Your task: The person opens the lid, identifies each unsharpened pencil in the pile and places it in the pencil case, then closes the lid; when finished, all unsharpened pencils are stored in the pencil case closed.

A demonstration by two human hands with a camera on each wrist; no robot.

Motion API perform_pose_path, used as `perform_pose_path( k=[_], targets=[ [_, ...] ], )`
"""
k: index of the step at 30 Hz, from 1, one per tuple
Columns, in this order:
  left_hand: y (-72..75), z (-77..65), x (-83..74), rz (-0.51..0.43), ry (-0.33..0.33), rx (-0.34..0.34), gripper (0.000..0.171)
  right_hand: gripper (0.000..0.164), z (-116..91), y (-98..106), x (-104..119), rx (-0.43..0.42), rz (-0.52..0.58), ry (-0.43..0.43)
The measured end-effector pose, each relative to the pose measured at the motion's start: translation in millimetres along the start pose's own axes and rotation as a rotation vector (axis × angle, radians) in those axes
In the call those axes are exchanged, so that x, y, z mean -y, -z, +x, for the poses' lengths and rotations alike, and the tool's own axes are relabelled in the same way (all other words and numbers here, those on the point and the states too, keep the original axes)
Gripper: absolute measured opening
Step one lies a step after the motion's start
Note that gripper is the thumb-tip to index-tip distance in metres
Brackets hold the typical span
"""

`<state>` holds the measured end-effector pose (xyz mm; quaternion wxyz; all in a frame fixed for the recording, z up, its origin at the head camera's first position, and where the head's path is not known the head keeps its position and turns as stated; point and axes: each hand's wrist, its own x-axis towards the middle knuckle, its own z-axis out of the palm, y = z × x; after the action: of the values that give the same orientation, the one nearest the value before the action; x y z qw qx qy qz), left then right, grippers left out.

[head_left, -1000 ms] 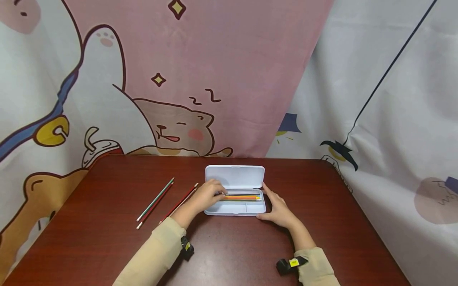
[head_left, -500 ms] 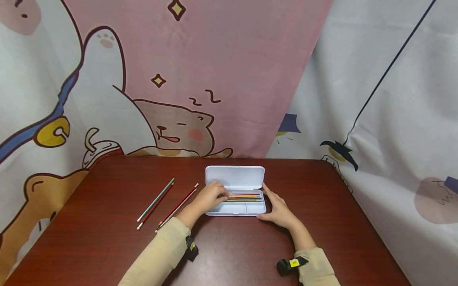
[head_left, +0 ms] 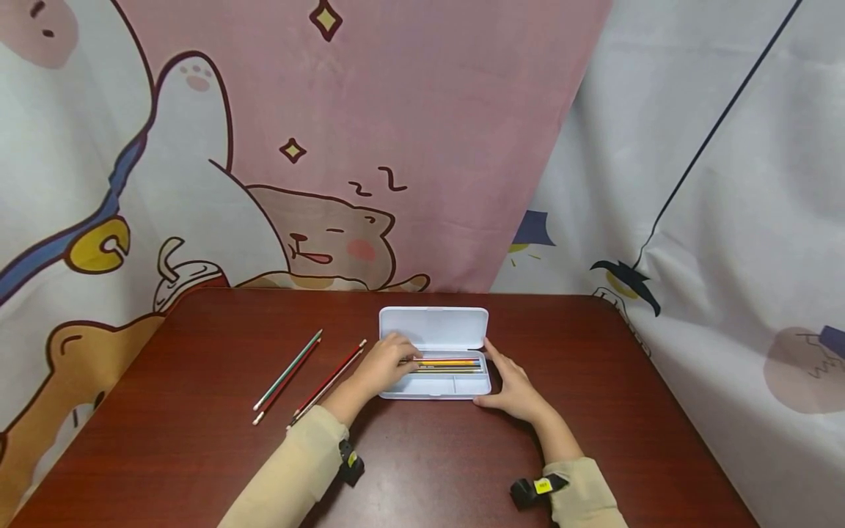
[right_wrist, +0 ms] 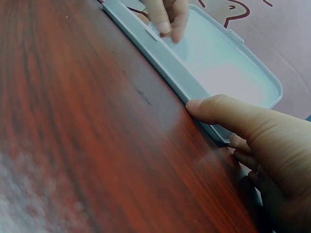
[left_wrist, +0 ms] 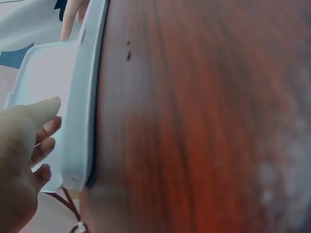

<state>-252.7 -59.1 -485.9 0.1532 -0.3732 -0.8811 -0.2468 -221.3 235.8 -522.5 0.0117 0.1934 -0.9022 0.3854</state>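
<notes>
A white pencil case lies on the table with its lid raised at the back. Several pencils, yellow and dark ones among them, lie in its long compartment. My left hand reaches over the case's left end, bent fingers at the pencils; whether they pinch one is hidden. My right hand grips the case's right end, its thumb against the front wall and its other fingers around the side. In the left wrist view, the left thumb is above the case.
Left of the case, a green pencil and a red pencil lie side by side on the brown table. Another red pencil and a darker pencil lie nearer the left forearm. A printed curtain hangs behind.
My left hand has shifted slightly right along the case, and the pencils by its fingers have changed position; the orange one no longer shows on top. My right hand has stayed put.
</notes>
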Motion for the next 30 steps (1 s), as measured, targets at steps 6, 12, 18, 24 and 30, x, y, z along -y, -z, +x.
perform_pose_path(
  k=[6, 12, 18, 24, 30],
  targets=[
    [14.7, 5.3, -8.3, 0.016, 0.021, -0.095, 0.02, 0.113, 0, 0, 0, 0.001, 0.002, -0.004],
    [31.9, 15.3, -9.2, 0.041, 0.049, -0.241, 0.032, 0.114, 0, 0, 0, -0.009, 0.009, 0.001],
    [39.9, 19.4, -0.4, 0.076, 0.1, -0.253, 0.044, 0.114, -1, 1, 0, -0.013, 0.006, 0.004],
    [39.0, 17.1, 5.2, 0.063, 0.168, -0.159, 0.049, 0.114, -1, 1, -1, -0.016, 0.006, 0.012],
    [38.0, 10.8, 3.9, 0.035, 0.191, -0.108, 0.051, 0.114, 0, 0, -1, -0.015, 0.006, 0.004]
  ],
)
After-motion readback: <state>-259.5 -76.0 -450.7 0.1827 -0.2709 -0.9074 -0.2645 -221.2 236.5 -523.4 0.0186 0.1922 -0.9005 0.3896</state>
